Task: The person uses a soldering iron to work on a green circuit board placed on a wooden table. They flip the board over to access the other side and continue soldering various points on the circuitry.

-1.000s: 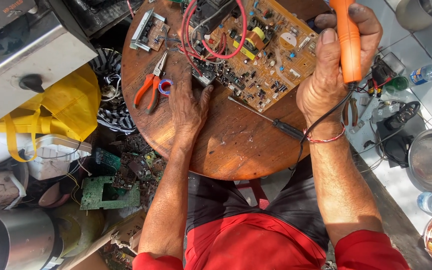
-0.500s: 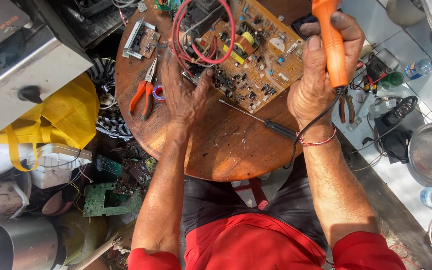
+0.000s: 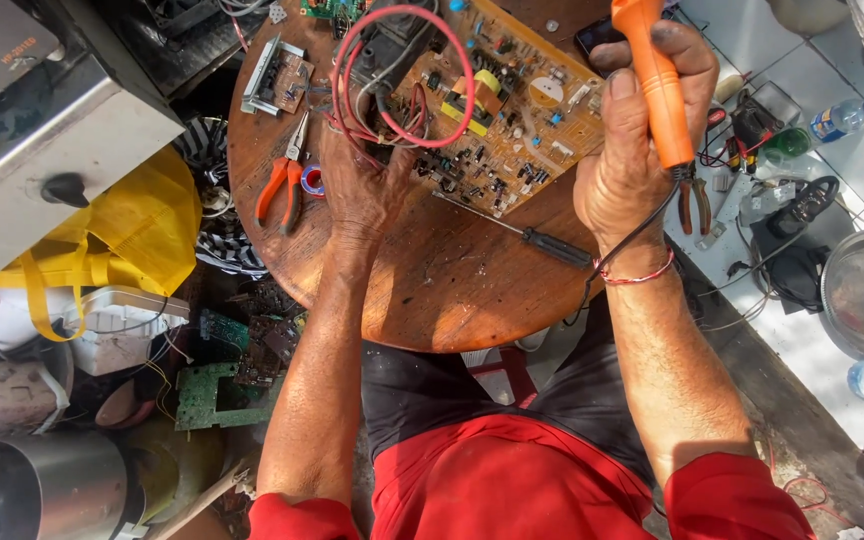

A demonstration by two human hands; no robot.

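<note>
Circuit board (image 3: pixel 497 110), tan with many small components, lies on the far part of the round wooden table (image 3: pixel 432 280), tilted across its top edge. One board of this size is on the table; a second, much smaller one in a metal bracket (image 3: pixel 274 75) sits beyond and to the outside of the left hand.

The left hand (image 3: pixel 364 195) presses flat on the near left corner of the board, fingers spread among a loop of red wires (image 3: pixel 407 75); it pins the board rather than gripping anything. The right hand (image 3: pixel 642 150) is closed firmly round the orange handle of a soldering iron (image 3: pixel 657 85), the handle upright in the fist and its cord running down past the wrist. The iron's tip is out of view, so its contact point cannot be told.

For sound work at this step, judging from the pose: keep the left palm's pressure steady so the board does not slide on the wood, keep the red wires away from the hot end, and let the cord hang free of the table edge.

Just on the near side of the right hand lies one black-handled screwdriver (image 3: pixel 537 238). Outside the left hand lie one pair of orange-handled pliers (image 3: pixel 287 185) and one small roll of tape (image 3: pixel 312 182), touching or nearly so. A second pair of pliers, red-handled (image 3: pixel 694 200), lies on the floor beyond the right wrist. Two plastic bottles (image 3: pixel 847 115) are on the tiles.
</note>
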